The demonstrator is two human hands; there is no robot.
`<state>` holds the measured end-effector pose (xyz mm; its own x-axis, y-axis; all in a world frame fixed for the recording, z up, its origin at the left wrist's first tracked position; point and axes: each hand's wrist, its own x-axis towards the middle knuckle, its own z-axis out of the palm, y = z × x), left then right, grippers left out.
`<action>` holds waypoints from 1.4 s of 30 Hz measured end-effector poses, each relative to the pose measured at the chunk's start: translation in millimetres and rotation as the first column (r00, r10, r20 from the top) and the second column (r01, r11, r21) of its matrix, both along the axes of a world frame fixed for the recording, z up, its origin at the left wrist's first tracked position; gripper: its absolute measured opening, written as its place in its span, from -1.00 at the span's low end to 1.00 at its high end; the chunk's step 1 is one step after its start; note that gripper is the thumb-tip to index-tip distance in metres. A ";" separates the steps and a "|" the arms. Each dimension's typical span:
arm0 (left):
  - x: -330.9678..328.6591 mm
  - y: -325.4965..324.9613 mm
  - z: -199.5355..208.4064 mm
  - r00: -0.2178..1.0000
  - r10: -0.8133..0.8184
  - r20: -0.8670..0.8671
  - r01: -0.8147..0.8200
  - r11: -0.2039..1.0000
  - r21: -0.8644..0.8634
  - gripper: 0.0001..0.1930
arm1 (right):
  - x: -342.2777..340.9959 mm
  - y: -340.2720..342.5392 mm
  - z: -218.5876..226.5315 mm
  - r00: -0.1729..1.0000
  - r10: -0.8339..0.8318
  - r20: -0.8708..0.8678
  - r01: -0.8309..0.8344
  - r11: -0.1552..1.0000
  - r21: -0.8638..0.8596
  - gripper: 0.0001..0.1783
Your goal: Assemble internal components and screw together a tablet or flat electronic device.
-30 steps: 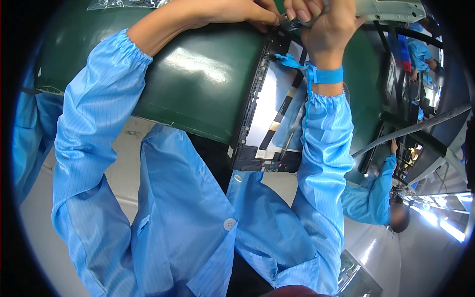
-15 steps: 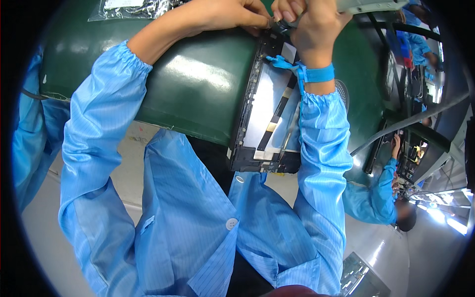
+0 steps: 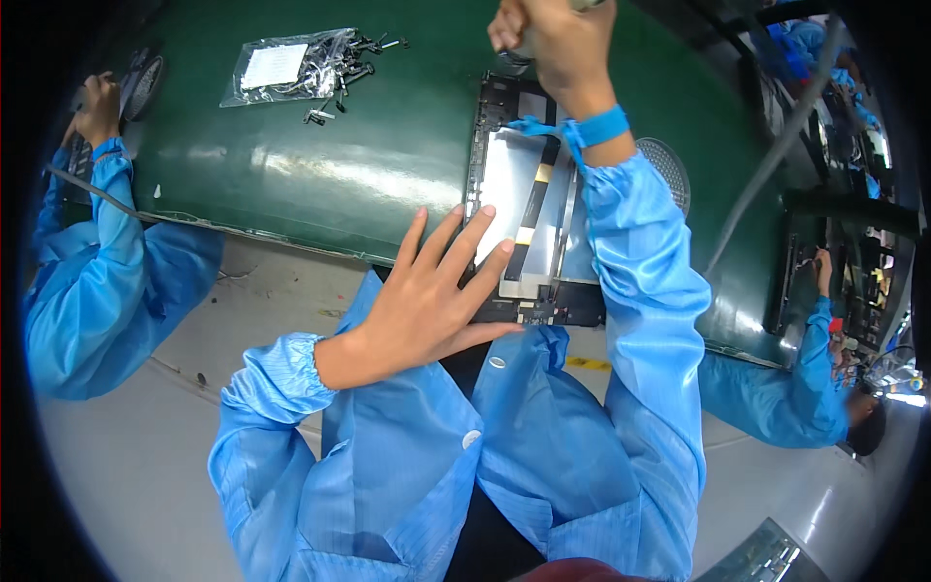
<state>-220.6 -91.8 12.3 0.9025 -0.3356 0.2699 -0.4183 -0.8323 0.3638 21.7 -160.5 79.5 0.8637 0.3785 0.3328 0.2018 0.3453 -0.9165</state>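
Black-framed electronics panel (image 3: 536, 209) lying on green bench (image 3: 407, 194). Left hand (image 3: 436, 291) resting spread wide across panel's near left edge. Right hand (image 3: 558, 44) holding pale tool (image 3: 525, 47) near panel's far end. Wrist-strap tail (image 3: 524, 126) trailing over panel, risking snagging; slipping tool could be gouging silver sheet (image 3: 509, 170).

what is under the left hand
Under the left hand is the near left part of a black-framed panel, its pale sheet showing beyond. The stretch directly beneath the fingers is covered, so its details cannot be seen.
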 end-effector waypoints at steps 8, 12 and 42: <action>102.6 65.7 -24.7 0.985 0.006 0.171 -0.001 1.000 -0.025 -0.32 | 2.0 -40.2 26.9 0.986 -0.164 -0.003 0.164 0.986 0.019 -0.88; 213.6 99.0 -44.5 0.949 -0.058 0.311 0.057 0.998 0.011 -0.51 | 29.4 -82.9 -8.7 0.963 -0.232 0.139 0.232 0.973 0.019 -0.80; 206.9 49.0 -32.8 0.962 -0.069 0.264 0.147 0.946 -0.288 -0.76 | 6.9 -201.0 -71.1 0.965 -0.246 0.095 0.249 0.968 -0.025 -0.69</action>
<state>-13.7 -42.8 -20.5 0.7566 -0.2949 0.5836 -0.6088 -0.6434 0.4641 28.7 -361.4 8.4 0.8987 0.1702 0.4042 0.3597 0.2411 -0.9014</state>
